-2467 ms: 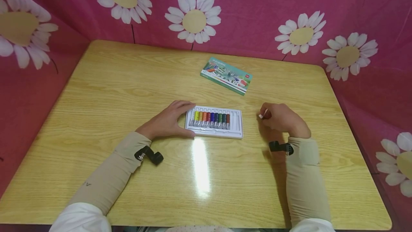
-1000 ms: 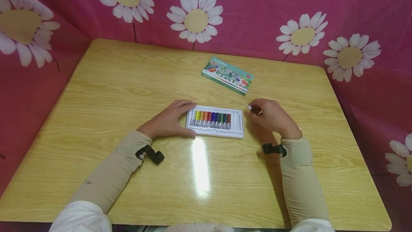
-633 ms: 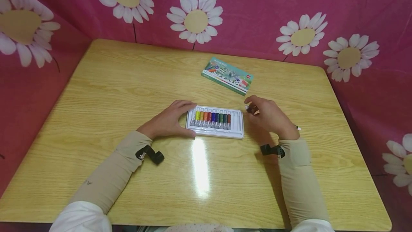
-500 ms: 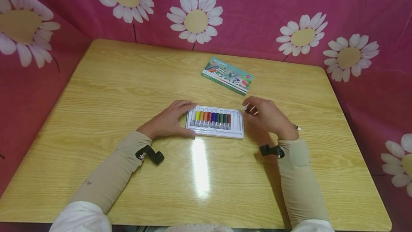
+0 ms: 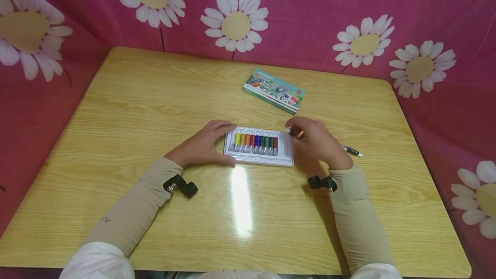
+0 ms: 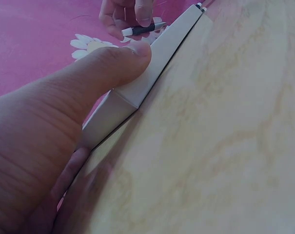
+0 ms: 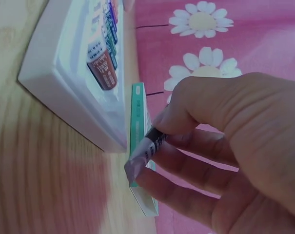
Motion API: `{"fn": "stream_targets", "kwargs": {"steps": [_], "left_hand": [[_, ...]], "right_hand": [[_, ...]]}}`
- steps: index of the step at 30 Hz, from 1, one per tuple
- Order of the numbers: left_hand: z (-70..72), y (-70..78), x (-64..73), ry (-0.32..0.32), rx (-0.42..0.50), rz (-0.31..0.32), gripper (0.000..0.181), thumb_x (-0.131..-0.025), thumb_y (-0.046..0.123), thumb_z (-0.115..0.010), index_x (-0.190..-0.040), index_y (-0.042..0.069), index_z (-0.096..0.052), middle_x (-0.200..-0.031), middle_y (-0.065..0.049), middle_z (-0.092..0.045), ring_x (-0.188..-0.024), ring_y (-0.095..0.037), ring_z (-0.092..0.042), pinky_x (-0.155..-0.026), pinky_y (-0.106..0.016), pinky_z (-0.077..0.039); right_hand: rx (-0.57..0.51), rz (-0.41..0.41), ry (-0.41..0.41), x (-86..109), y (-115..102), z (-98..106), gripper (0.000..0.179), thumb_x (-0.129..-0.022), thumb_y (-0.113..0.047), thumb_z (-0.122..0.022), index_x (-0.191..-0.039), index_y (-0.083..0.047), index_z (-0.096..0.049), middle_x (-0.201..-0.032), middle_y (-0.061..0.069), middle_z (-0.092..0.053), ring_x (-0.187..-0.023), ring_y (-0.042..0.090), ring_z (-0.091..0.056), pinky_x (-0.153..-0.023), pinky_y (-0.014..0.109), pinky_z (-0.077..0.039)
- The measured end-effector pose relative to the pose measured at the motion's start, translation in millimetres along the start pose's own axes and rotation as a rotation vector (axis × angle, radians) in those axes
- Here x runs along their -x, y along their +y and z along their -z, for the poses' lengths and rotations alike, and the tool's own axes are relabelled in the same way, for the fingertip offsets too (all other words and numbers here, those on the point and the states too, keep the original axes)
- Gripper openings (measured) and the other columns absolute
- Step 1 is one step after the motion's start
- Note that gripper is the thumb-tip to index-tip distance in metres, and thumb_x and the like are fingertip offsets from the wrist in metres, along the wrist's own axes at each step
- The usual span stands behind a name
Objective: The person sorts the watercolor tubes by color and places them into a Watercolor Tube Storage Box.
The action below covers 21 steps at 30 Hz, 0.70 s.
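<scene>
A white paint tray [image 5: 286, 152] lies flat on the table, with a row of several paint tubes [image 5: 257, 142] from silver and yellow to brown. Bare slots show at its right end. My left hand [image 5: 201, 144] grips the tray's left end, thumb on the near side and fingers at the far side. Beyond the tray's right end, my right hand [image 5: 318, 142] pinches a black paint tube [image 7: 149, 146] between thumb and fingers. The tube's white cap points toward the tray in the head view. Another black paint tube [image 5: 351, 150] lies on the table behind my right wrist.
A green printed box [image 5: 273, 91] lies at an angle on the table, behind the tray. The wooden table [image 5: 155, 94] is backed by a pink cloth [image 5: 294, 20] with white daisies. Light glares off the table in front of the tray.
My right hand has moved left with the black tube, up to the tray's right end. The other tube on the table has come into view behind the wrist. My left hand stays put.
</scene>
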<state>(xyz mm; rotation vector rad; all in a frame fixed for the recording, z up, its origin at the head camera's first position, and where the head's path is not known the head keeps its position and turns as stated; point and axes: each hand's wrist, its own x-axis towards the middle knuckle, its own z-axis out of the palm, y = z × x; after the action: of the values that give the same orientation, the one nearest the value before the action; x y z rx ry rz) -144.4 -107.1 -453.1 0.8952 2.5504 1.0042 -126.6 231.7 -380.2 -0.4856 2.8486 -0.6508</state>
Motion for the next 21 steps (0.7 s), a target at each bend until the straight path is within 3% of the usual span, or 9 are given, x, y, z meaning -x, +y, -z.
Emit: {"fn": "stream_targets", "kwargs": {"steps": [13,21], "left_hand": [[1.2,1.1,0.2,-0.005,0.005,0.012,0.112,-0.072,0.067,-0.085,-0.162,0.023,-0.036,-0.167,0.001,-0.035,-0.155,-0.021,-0.031,-0.128,-0.05,-0.032],[1.3,1.8,0.5,-0.005,0.007,0.012,0.113,-0.071,0.068,-0.085,-0.162,0.024,-0.036,-0.167,0.001,-0.035,-0.156,-0.021,-0.031,-0.128,-0.05,-0.031]], "right_hand": [[-0.113,0.056,0.034,-3.1,-7,-7,0.033,-0.095,-0.009,-0.071,-0.127,-0.005,-0.065,-0.117,0.013,-0.073,-0.105,0.027,-0.071,-0.094,0.047,-0.062],[-0.173,-0.057,0.0,-5.0,-12,-14,0.033,-0.095,-0.009,-0.07,-0.127,-0.007,-0.062,-0.12,0.014,-0.07,-0.112,0.03,-0.07,-0.1,0.05,-0.059]]}}
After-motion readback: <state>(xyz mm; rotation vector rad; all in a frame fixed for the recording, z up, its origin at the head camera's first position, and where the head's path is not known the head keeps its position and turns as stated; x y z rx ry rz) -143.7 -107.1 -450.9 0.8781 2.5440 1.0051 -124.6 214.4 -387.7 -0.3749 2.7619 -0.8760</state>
